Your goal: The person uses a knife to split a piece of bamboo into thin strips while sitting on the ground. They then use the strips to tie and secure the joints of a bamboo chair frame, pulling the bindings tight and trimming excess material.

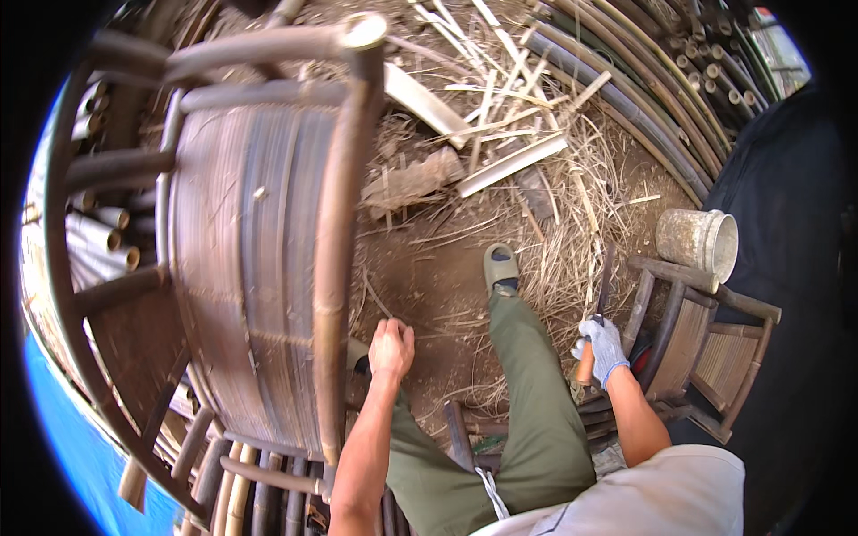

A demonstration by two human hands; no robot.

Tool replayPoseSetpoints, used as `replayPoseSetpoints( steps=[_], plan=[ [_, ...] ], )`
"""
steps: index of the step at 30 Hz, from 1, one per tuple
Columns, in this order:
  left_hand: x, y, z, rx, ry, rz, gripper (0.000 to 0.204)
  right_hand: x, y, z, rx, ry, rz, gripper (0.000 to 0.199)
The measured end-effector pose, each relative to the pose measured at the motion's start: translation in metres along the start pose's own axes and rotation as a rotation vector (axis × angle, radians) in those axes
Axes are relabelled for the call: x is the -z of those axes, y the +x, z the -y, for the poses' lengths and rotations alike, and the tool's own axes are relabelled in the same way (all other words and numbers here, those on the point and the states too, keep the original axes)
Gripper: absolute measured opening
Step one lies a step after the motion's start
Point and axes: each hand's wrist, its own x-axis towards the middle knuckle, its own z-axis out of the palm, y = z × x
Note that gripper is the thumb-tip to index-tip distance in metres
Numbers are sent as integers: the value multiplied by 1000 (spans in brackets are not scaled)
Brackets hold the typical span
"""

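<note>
My bare left hand is closed in front of my left knee. A thin pale strip runs up from its fingertips, seemingly pinched there. On the right, my right hand wears a grey-white glove and grips a knife. Its orange-brown wooden handle sticks out below the fist, and the narrow dark blade points away from me. Beside the blade lie light bamboo shavings. Close to my left forearm stands a large bamboo chair with a slatted panel.
Split bamboo pieces and a rough wood block lie on the dirt floor ahead. Long bamboo poles are stacked at the far right. A dirty white bucket and a small bamboo chair stand to my right.
</note>
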Motion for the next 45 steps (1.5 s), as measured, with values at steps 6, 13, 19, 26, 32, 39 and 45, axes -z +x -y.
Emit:
replayPoseSetpoints(
  steps=[6,13,19,26,32,39,45],
  plan=[
    [-92,201,-149,-252,323,21,49,46,95,7,-108,265,127,15],
    [-203,346,-229,-447,544,-112,75,4,229,-11,15,714,396,46],
    [-233,404,-203,-635,235,-393,43,-88,324,14,442,737,480,49],
    [-239,301,-194,-709,-418,-83,24,-107,512,24,553,851,417,54],
    [-211,276,-169,-1032,-638,-250,49,-173,334,51,635,359,422,41],
    [-131,236,-198,-1077,-649,-316,30,-191,412,5,967,181,634,51],
    [-122,220,-171,-1181,-607,-572,25,-172,272,35,1420,-205,25,59]
  ],
)
